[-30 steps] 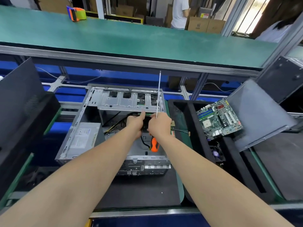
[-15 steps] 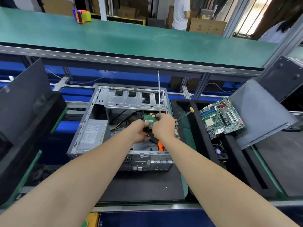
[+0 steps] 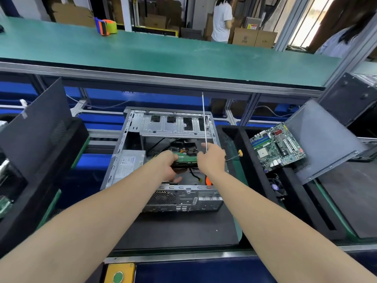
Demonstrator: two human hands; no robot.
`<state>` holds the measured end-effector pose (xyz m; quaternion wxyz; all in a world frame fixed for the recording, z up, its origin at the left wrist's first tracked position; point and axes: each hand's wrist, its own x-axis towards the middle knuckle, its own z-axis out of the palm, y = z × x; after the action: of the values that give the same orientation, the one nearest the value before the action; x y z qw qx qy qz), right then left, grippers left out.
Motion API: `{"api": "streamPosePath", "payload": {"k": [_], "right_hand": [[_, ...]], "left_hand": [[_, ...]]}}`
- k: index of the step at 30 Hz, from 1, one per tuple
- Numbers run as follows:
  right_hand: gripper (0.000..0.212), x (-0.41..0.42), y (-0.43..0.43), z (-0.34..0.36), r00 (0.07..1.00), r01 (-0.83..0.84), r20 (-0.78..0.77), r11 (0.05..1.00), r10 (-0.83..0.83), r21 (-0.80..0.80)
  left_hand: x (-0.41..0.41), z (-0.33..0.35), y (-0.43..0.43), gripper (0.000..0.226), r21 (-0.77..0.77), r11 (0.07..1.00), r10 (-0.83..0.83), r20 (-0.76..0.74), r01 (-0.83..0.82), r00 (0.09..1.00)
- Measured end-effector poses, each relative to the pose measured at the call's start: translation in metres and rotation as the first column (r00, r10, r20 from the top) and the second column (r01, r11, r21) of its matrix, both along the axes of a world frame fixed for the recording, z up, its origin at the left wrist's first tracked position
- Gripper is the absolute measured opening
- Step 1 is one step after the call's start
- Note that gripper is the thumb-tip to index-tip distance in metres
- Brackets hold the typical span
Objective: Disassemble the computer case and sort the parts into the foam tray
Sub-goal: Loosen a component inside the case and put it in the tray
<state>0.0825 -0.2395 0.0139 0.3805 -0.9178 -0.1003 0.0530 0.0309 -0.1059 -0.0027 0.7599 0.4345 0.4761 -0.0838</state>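
In the open grey steel computer case (image 3: pixel 173 124), the left hand (image 3: pixel 167 169) grips a green-boarded hard drive (image 3: pixel 186 159); the right hand (image 3: pixel 212 161), curled round a long orange-handled screwdriver (image 3: pixel 204 123), steadies its end. The black cable (image 3: pixel 191 173) below could snag it, or the encumbered grip could drop it.

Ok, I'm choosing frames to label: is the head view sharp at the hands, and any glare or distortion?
Head view: left hand, right hand, hard drive and screwdriver fairly sharp; wide lens stretches the forearms at the bottom corners; window top right blown out; no strong glare on the computer case.
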Motion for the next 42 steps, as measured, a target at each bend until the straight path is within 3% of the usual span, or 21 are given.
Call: {"api": "streamPosePath", "payload": {"k": [6,14,18,24,35,42], "right_hand": [[0.035,-0.005,0.008,0.015,0.996,0.018,-0.084,1.000,-0.019,-0.006],[0.044,-0.016,0.019,0.041,0.996,0.058,-0.067,0.997,-0.055,0.045],[0.033,-0.016,0.009,0.051,0.999,0.001,-0.042,0.999,0.001,0.042],[0.037,-0.007,-0.011,0.063,0.994,0.004,0.106,1.000,-0.007,0.031],[0.028,0.033,-0.097,0.088,0.958,-0.022,0.285,0.998,0.039,-0.061],[0.028,0.078,-0.177,0.080,0.960,0.023,0.279,0.996,0.002,-0.086]], "left_hand": [[-0.016,0.014,0.009,0.017,-0.034,0.999,-0.033,0.019,0.034,0.999],[-0.019,0.044,0.000,0.022,-0.210,0.972,-0.071,0.182,0.109,0.981],[-0.021,0.047,-0.011,0.017,-0.328,0.940,-0.011,0.259,0.098,0.966],[-0.017,0.054,-0.044,0.014,-0.428,0.902,0.098,0.348,0.065,0.932],[0.030,0.082,-0.123,0.015,-0.475,0.866,0.062,0.414,0.157,0.908],[0.075,0.084,-0.209,0.017,-0.470,0.873,0.061,0.367,0.128,0.928]]}}
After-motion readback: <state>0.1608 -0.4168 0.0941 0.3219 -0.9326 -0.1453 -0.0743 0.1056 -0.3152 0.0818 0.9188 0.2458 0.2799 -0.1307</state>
